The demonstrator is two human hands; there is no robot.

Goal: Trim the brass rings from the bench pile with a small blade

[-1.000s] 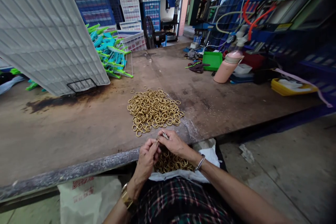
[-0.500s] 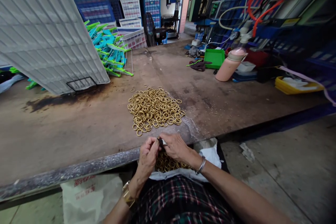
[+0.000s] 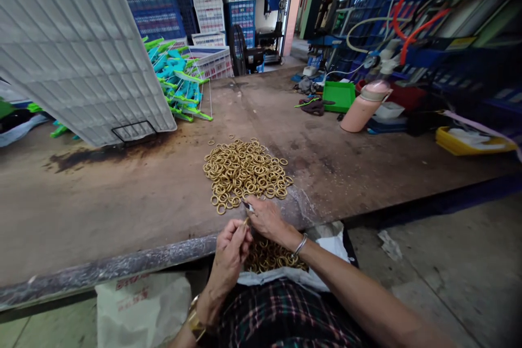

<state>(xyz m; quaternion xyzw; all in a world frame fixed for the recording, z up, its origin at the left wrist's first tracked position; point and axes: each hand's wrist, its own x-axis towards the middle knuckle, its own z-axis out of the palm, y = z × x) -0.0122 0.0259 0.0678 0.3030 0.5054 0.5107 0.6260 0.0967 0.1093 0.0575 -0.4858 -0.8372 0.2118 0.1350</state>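
Observation:
A pile of gold-coloured rings [image 3: 244,168] lies on the brown table [image 3: 163,190] near its front edge. My left hand [image 3: 232,244], with a gold watch at the wrist, pinches a small gold ring [image 3: 246,221] between thumb and fingertips. Just above it and to the right, my right hand [image 3: 267,219] is closed on a small dark-and-white object [image 3: 248,206] at the near edge of the pile. Below my right hand, more rings [image 3: 273,256] fill a white bag [image 3: 285,276] on the lap.
A large ribbed panel [image 3: 89,54] leans at the left, beside green and blue plastic pieces [image 3: 183,84]. A pink bottle [image 3: 362,109], a green tray [image 3: 339,95] and a yellow tray [image 3: 468,141] stand at the right. Crates [image 3: 150,2] are stacked behind.
My right hand has moved up to the pile's near edge with the dark-and-white object, away from my left hand. A ring now shows in my left fingertips. The view has shifted slightly.

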